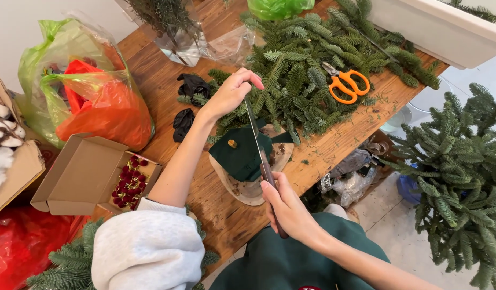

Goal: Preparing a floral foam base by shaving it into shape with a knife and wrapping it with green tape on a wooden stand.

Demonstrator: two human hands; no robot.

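Observation:
My right hand (pixel 289 208) grips the dark handle of a long knife (pixel 257 140) near the table's front edge. The blade runs up and away over a dark green foam block (pixel 238 157) that sits on a round wood slice (pixel 249 189). My left hand (pixel 233 92) pinches the far end of the blade, above the pile of fir branches (pixel 307 64). A small brown stub (pixel 232 143) sticks up from the green block.
Orange-handled scissors (pixel 345 83) lie on the branches. Black gloves (pixel 190 99) rest left of my left hand. An open cardboard box (pixel 84 172) holds red berries (pixel 129 177). Green and orange plastic bags (pixel 87 91) stand at the left. A fir bush (pixel 462 177) stands at the right.

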